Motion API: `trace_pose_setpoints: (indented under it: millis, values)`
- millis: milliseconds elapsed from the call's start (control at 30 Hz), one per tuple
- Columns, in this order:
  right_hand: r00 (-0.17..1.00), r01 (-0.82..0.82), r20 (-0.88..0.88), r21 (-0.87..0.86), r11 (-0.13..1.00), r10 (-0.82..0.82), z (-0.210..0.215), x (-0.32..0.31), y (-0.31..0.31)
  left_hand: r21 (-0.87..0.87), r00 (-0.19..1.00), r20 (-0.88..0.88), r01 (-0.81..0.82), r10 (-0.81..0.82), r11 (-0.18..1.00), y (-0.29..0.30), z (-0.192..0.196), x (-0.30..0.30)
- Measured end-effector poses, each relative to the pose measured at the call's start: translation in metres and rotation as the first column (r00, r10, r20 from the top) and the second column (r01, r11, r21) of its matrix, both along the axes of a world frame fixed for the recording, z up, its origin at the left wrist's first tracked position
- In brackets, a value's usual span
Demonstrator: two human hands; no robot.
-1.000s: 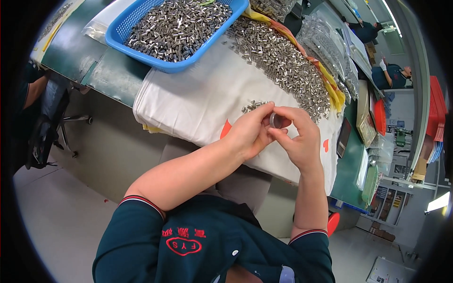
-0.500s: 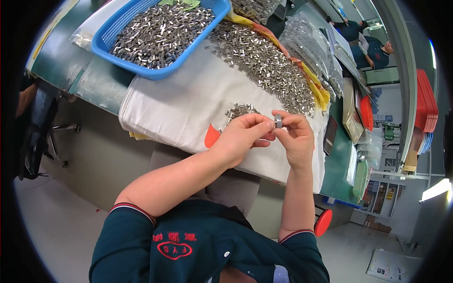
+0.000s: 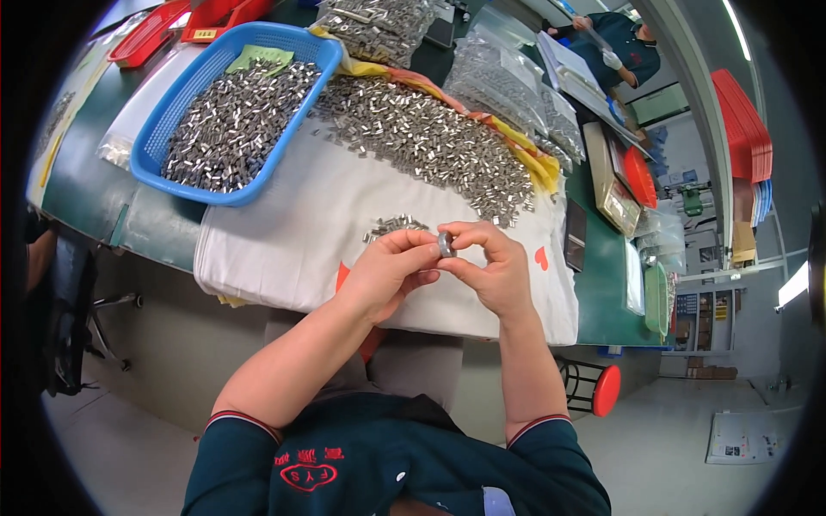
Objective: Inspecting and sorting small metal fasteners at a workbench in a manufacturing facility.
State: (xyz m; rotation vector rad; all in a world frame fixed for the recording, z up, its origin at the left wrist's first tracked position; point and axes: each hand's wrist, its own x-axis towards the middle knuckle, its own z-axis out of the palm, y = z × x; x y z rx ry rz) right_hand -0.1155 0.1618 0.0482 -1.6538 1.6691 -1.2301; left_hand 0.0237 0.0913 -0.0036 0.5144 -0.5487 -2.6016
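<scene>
Above the white cloth (image 3: 284,249), my two hands meet. In the right hand (image 3: 495,271), thumb and fingertips pinch a small, round grey metal piece (image 3: 446,244) that looks like a thick ring. My left hand (image 3: 387,268) is closed in a pinch close against its left side; whatever those fingertips hold is hidden. Just beyond the left hand lies a little heap of short metal cylinders (image 3: 396,225). Farther back spreads a large pile of similar cylinders (image 3: 422,129).
A blue plastic basket (image 3: 146,163) of cylinders stands at the left, with red trays (image 3: 151,34) behind. Bags of metal parts (image 3: 499,73) lie at the back. A dark flat case (image 3: 575,234) is right of the cloth. A red-topped stool (image 3: 607,390) and a co-worker (image 3: 619,47) are farther right.
The whole view has shifted, bringing the red trays and stool more into sight. Both hands stay together, and the round metal piece now shows more of its flat side.
</scene>
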Motion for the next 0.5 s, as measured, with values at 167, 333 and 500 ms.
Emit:
trace_pose_setpoints:
  millis: [167, 333, 500]
  values:
    - [0.995, -0.023, -0.095, -0.040, 0.999, 0.020, 0.006, 0.004, -0.003, -0.011, 1.000, -0.010, 0.009, -0.010, 1.000, -0.004, 0.002, 0.003]
    - [0.992, -0.055, -0.117, -0.051, 0.997, 0.049, 0.004, 0.007, -0.005, 0.039, 0.987, -0.141, -0.066, 0.071, 0.997, -0.001, -0.006, 0.000]
    - [0.992, -0.001, 0.126, -0.007, 1.000, 0.002, 0.008, 0.013, -0.003, 0.024, 0.982, -0.176, -0.071, 0.074, 0.997, 0.001, -0.001, 0.005]
